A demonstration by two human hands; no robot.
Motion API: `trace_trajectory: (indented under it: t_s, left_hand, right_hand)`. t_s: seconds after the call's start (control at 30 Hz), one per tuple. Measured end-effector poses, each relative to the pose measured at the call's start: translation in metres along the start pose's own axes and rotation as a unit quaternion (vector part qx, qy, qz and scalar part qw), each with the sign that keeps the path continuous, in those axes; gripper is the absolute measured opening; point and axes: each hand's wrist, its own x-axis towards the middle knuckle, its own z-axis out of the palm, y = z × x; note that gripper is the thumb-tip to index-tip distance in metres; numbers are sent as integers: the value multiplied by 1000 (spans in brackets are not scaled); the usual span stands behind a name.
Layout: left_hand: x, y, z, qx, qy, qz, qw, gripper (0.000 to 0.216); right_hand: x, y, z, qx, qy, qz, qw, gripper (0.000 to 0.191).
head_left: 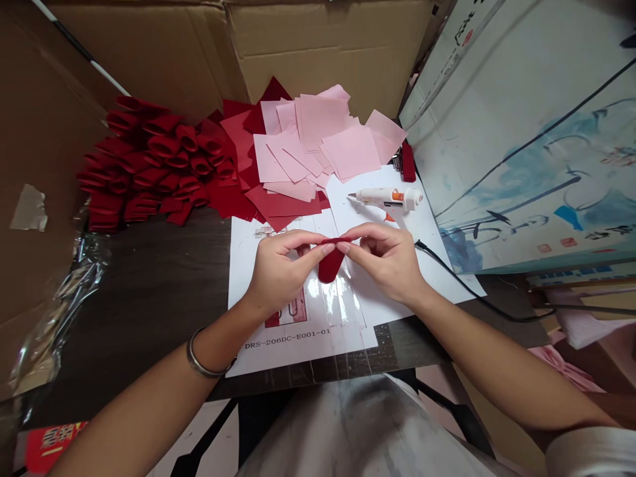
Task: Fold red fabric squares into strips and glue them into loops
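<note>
Between my two hands is a dark red folded piece [328,267], looped at its lower end. My left hand [285,262] pinches its top edge from the left with thumb and forefinger. From the right, my right hand [385,258] pinches the same edge, the two thumbs almost meeting. The piece is held above printed white sheets [298,354] on the dark table. Just beyond my right hand lies a white glue gun [380,197] with an orange part. My fingers hide part of the upper edge of the red piece.
Rolled red pieces [159,156] are heaped at the back left. Pink squares [350,151] and red squares [283,202] lie piled behind my hands. A black cable [454,271] runs off to the right. Cardboard [328,46] walls the back, and a painted panel [541,159] stands right.
</note>
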Motion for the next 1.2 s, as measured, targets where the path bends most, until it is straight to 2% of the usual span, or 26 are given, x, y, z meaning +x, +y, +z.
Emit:
trace_trajectory:
  t_s: [0.23, 0.47, 0.7, 0.87, 1.03, 1.2]
  left_hand:
    - [-1, -2, -2, 15, 1, 39, 999, 9]
    - [0, -3, -5, 27, -8, 94, 995, 2]
    - [1, -4, -7, 38, -9, 179, 983, 10]
    - [2, -3, -8, 21, -23, 194, 981, 14]
    - [2, -3, -8, 26, -14, 203, 979, 13]
    - [0, -1, -8, 18, -27, 187, 982, 11]
  right_hand:
    - [0, 4, 1, -6, 10, -60, 998, 7]
    - [-1, 2, -3, -87, 10, -157, 984, 4]
    - [0, 0, -3, -96, 13, -204, 974, 7]
    - [0, 0, -6, -99, 7, -216, 971, 8]
    - [0, -1, -8, -93, 11, -226, 970, 9]
    - [-2, -4, -7, -76, 6, -206, 976, 5]
